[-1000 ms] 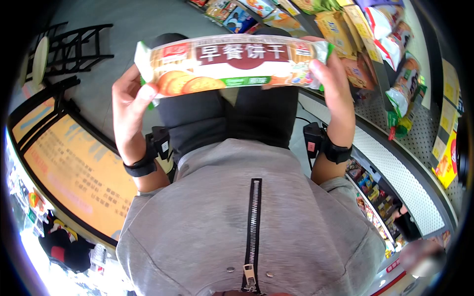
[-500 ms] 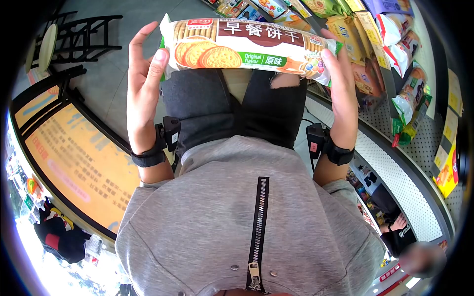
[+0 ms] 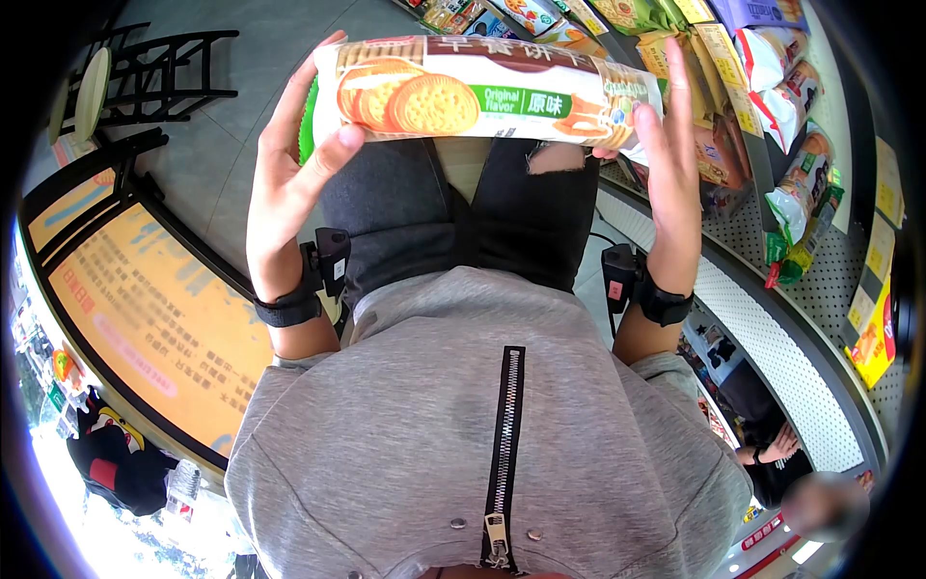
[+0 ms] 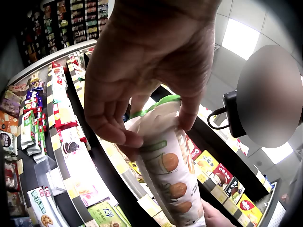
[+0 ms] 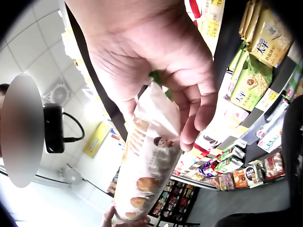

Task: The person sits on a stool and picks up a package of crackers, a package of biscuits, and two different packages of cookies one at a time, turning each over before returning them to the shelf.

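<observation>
L hand (image 3: 283, 188) & R hand (image 3: 673, 172) were raised, well apart, both gripping w/ thumbs (image 3: 330, 159) turned inwd.

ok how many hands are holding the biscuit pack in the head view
2: the left hand at one end of the biscuit pack, the right hand at the other. Some fingers are partly hidden behind it.

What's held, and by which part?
A long biscuit pack, held at its two ends: the left hand grips one end, the right hand the other.
</observation>
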